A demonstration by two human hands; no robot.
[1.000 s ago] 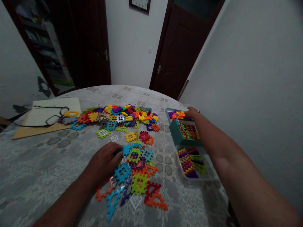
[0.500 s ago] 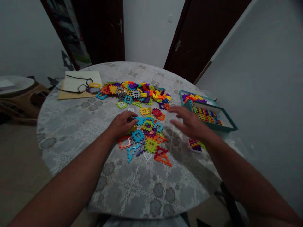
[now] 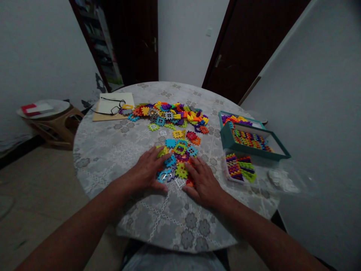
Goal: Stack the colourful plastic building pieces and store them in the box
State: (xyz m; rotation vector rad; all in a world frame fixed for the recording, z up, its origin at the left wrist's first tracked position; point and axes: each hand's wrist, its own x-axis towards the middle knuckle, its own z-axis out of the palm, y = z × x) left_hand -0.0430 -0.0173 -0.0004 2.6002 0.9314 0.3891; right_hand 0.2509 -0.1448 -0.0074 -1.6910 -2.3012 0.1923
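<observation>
A dim room with dark doors behind, and a round table under a grey patterned cloth fills the middle of it. Both hands lie flat on the near side of a cluster of coloured plastic tiles. The left hand is palm down with its fingers spread over the cluster's left edge. The right hand lies the same way over its right edge. Neither hand has closed on a piece; they press or rest, nothing more. The cluster sits between them, a little back from the table's near rim.

A bigger heap of pieces lies further off, with a pair of glasses beside it on the left. To the right stand a teal box and a clear tray, both with sorted pieces inside.

In this light I cannot tell whether the tiles under the palms are locked together or just overlapping. If they are joined, I would guess an uneven push from one hand could buckle the sheet and pop the joints. If they are loose, dragging them toward the body could spill some over the rim. The tray sits close to the right forearm, and a careless elbow might knock it.
</observation>
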